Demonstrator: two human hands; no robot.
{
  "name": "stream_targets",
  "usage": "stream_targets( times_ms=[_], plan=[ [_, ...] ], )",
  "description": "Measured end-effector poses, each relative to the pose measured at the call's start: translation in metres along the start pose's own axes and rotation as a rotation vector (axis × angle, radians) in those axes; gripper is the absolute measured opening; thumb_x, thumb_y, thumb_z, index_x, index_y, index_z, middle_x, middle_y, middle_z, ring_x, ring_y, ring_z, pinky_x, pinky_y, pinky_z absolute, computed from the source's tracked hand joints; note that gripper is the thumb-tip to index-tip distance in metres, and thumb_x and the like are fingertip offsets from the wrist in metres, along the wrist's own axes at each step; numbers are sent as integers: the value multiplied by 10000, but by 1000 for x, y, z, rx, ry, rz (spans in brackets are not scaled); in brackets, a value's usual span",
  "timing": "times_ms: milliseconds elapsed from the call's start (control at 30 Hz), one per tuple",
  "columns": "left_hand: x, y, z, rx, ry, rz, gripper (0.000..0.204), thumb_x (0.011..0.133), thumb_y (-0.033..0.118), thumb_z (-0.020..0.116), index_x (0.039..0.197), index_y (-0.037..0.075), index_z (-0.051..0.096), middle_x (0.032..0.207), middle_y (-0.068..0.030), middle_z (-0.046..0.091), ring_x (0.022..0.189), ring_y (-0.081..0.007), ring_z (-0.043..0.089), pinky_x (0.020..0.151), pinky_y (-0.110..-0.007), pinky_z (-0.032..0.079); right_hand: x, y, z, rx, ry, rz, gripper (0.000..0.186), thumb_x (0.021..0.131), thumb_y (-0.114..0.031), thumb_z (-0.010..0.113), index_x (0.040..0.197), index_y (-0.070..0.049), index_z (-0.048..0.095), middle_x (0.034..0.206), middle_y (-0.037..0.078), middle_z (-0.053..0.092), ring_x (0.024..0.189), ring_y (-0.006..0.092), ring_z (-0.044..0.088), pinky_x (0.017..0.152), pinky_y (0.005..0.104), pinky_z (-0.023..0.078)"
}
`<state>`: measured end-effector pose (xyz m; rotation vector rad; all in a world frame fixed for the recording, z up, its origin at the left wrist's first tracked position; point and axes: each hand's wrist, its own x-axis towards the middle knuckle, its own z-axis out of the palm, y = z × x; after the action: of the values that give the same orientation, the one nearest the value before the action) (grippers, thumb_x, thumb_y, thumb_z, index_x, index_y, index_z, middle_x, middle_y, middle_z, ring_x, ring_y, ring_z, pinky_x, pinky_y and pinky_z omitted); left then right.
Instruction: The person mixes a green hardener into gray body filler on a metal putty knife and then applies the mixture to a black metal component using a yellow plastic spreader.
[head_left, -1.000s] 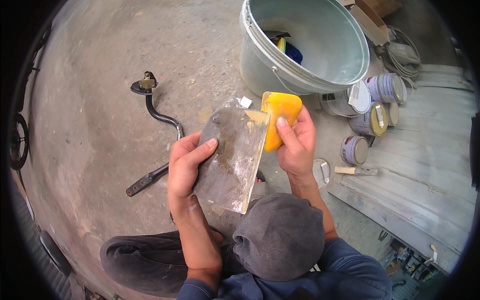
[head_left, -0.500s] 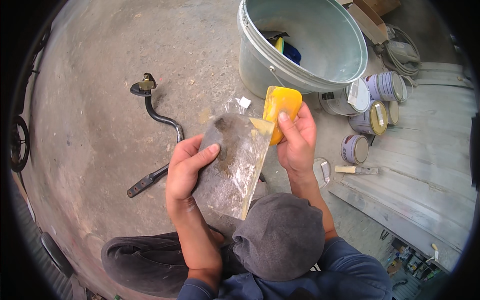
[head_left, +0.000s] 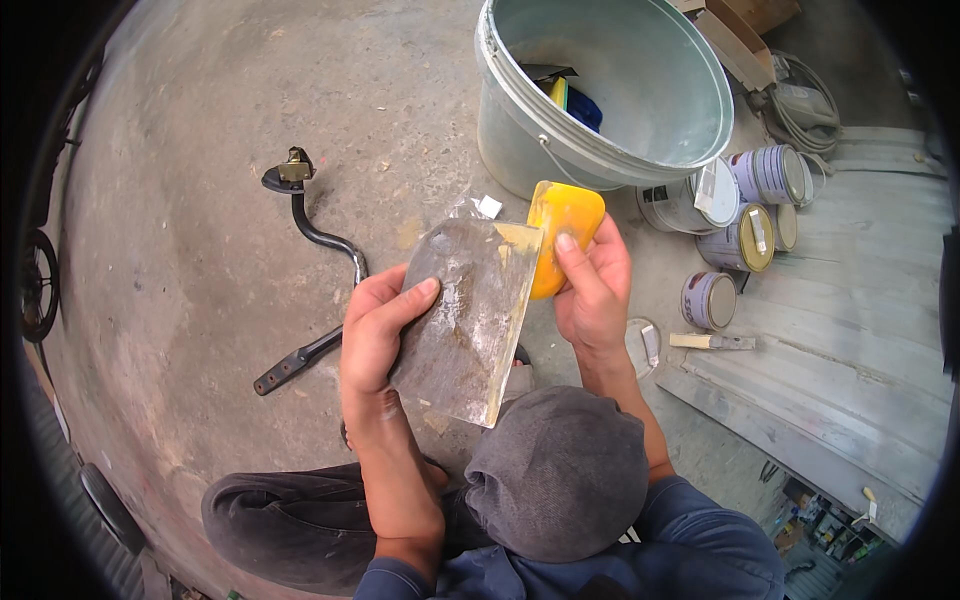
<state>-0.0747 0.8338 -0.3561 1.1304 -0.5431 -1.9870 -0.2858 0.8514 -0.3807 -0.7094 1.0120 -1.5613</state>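
Observation:
My left hand grips a flat, see-through plate by its left edge, the thumb lying on top. Grey and yellowish smears cover much of this plate. In my right hand is a yellow plastic spreader, pinched between thumb and fingers. The spreader's lower left edge meets the plate's upper right corner; whether they touch I cannot tell. Below them on the floor lies a bent black metal bar, with a bracket at its far end and holes in its flat near end.
A large pale bucket with a few items inside stands beyond my right hand. Several paint cans sit at the right, near a wooden-handled scraper. A ridged metal panel lies there too. A white scrap rests before the bucket.
The plate has tilted slightly and its near edge has moved up, changing the glare on it. The yellow spreader has shifted slightly down. Both hands keep their holds.

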Motion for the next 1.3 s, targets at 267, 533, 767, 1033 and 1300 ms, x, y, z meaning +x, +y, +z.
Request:
stream_targets(
  times_ms=[267,533,767,1033,1300],
  plan=[
    [3,0,-14,-29,58,128,296,916,124,632,1112,-97,649,946,-115,722,766,-148,678,734,-277,534,-2,-2,0,37,-31,76,350,977,-41,544,1312,33,471,1203,138,630,1090,184,641,948,330,523],
    [-7,5,-6,34,-70,-18,295,901,95,664,1115,-106,637,952,-126,718,795,-160,688,745,-278,540,0,-2,3,-25,52,-28,324,978,-44,550,1283,31,470,1193,135,632,1045,167,647,920,320,532],
    [-3,4,-7,25,20,38,278,911,102,636,1106,-96,642,964,-133,718,796,-158,685,749,-273,533,-7,-2,11,-107,17,-27,256,966,-39,581,1200,22,499,1135,100,639,992,116,611,901,272,479],
    [-1,1,-12,39,10,20,278,903,101,645,1100,-94,644,959,-127,718,807,-159,683,761,-278,532,-1,-2,-1,35,-91,84,296,932,-12,565,1220,21,504,1113,88,637,1008,124,609,907,277,481],
    [-6,5,-7,33,-19,-5,278,906,102,657,1092,-105,642,954,-139,717,793,-169,682,747,-286,537,2,1,3,-6,-45,94,285,955,-25,575,1235,3,537,1104,55,644,999,105,608,901,269,481]
  ],
)
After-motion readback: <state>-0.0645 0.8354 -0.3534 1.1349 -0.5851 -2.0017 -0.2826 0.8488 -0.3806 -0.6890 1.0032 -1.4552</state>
